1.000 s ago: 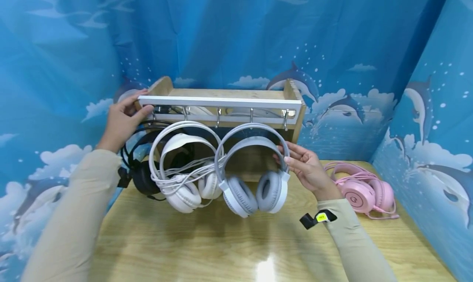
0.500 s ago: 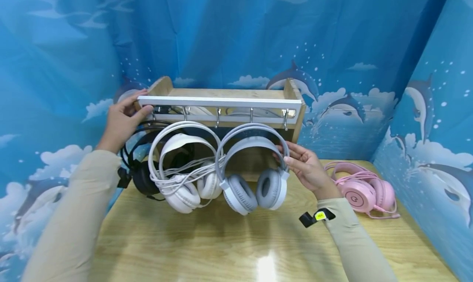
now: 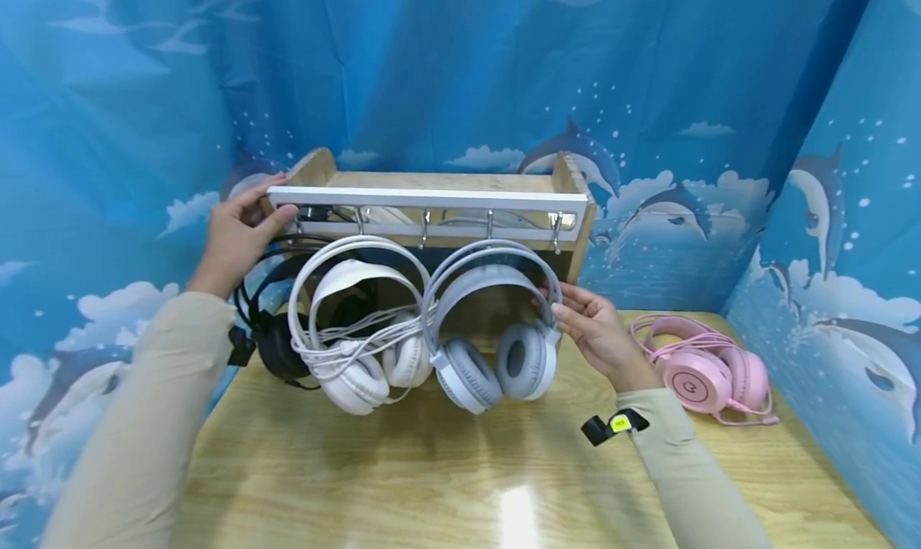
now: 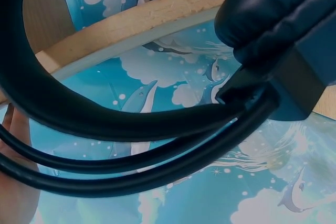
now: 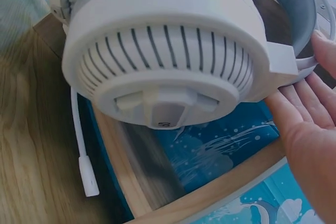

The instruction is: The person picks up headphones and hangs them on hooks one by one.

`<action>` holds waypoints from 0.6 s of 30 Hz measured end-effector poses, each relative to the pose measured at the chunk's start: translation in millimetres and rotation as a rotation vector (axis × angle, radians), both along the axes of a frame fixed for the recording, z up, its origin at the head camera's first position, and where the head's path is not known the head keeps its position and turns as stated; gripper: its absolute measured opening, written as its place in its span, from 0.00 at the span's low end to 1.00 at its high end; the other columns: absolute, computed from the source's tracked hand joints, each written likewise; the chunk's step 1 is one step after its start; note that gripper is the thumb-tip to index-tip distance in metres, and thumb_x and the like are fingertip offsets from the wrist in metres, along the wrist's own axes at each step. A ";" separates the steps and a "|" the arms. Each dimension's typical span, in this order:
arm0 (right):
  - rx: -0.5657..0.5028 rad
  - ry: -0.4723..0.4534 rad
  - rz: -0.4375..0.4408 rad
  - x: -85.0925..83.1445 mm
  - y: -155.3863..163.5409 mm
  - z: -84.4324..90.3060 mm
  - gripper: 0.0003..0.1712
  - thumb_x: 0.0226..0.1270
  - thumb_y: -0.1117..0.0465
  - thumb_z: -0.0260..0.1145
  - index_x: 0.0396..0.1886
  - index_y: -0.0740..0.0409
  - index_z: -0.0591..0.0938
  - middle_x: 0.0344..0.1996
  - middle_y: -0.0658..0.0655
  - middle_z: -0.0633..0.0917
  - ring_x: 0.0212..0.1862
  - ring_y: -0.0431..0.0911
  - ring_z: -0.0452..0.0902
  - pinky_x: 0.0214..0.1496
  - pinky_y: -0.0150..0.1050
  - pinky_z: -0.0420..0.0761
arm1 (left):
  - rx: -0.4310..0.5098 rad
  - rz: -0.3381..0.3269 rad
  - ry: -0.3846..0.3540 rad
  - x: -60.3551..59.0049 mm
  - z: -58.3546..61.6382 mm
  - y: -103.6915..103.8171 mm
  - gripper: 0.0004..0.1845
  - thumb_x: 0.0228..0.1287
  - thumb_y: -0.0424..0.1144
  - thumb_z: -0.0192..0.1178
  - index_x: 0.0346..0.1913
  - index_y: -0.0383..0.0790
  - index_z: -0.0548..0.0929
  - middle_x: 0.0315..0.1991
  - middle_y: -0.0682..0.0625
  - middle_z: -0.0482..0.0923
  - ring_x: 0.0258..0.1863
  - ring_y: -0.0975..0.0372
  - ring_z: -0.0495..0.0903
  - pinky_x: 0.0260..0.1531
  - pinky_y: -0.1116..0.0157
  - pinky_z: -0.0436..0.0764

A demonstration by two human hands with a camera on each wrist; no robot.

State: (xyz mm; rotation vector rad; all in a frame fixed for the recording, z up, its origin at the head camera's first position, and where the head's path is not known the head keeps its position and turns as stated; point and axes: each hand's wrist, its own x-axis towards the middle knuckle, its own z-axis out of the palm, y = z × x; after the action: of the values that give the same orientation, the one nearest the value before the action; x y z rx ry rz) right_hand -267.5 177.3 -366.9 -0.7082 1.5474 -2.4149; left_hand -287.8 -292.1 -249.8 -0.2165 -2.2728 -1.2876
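Note:
In the head view, my left hand (image 3: 237, 233) grips the left end of the wooden rack (image 3: 432, 196), thumb on its front and fingers behind. With my right hand (image 3: 600, 333) I pinch the right side of the headband of a grey-and-white headset (image 3: 468, 377), which hangs at the front hook bar. Its slotted white ear cup (image 5: 168, 56) and small boom microphone (image 5: 88, 177) show in the right wrist view. Left of it hang a white headset (image 3: 352, 385) wrapped in its cable and a black headset (image 3: 281, 349). The black headband (image 4: 126, 124) crosses the left wrist view.
A pink headset (image 3: 694, 377) with a bundled cable lies on the wooden table (image 3: 403, 485) at the right. The metal hook (image 3: 556, 233) at the rack's right end carries nothing. Blue dolphin-print curtains (image 3: 446, 69) stand behind and at the sides.
The grey-and-white headset's ear cups have shifted slightly up and toward the rack, with my right hand moving a little left. My left hand stays on the rack.

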 end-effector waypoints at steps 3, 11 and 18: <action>0.002 -0.012 -0.028 -0.1 -0.7 -2.2 0.19 0.71 0.72 0.54 0.58 0.57 0.77 0.50 0.52 0.85 0.54 0.45 0.80 0.55 0.34 0.79 | -0.004 -0.002 0.004 -0.2 0.1 -0.1 0.26 0.64 0.47 0.61 0.65 0.51 0.74 0.67 0.51 0.69 0.59 0.61 0.75 0.49 0.76 0.78; 0.078 -0.031 -0.169 1.7 -1.4 -8.5 0.18 0.70 0.73 0.55 0.49 0.47 0.81 0.43 0.47 0.86 0.48 0.37 0.81 0.52 0.28 0.79 | -0.004 -0.003 0.003 0.4 -0.5 -0.3 0.26 0.64 0.47 0.61 0.65 0.51 0.74 0.67 0.50 0.69 0.60 0.60 0.75 0.50 0.75 0.77; 0.123 -0.050 -0.271 5.6 -5.8 -12.0 0.21 0.70 0.71 0.57 0.62 0.66 0.72 0.42 0.44 0.86 0.48 0.34 0.80 0.52 0.27 0.79 | -0.007 -0.006 0.004 1.5 -0.4 -0.2 0.26 0.65 0.47 0.61 0.65 0.51 0.74 0.67 0.50 0.69 0.60 0.60 0.75 0.50 0.75 0.78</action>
State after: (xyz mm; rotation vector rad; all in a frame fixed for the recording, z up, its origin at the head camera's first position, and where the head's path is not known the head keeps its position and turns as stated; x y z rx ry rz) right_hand -261.9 171.5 -379.0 -0.4353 1.8585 -2.4696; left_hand -286.3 -292.3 -250.2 -0.2284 -2.2747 -1.2817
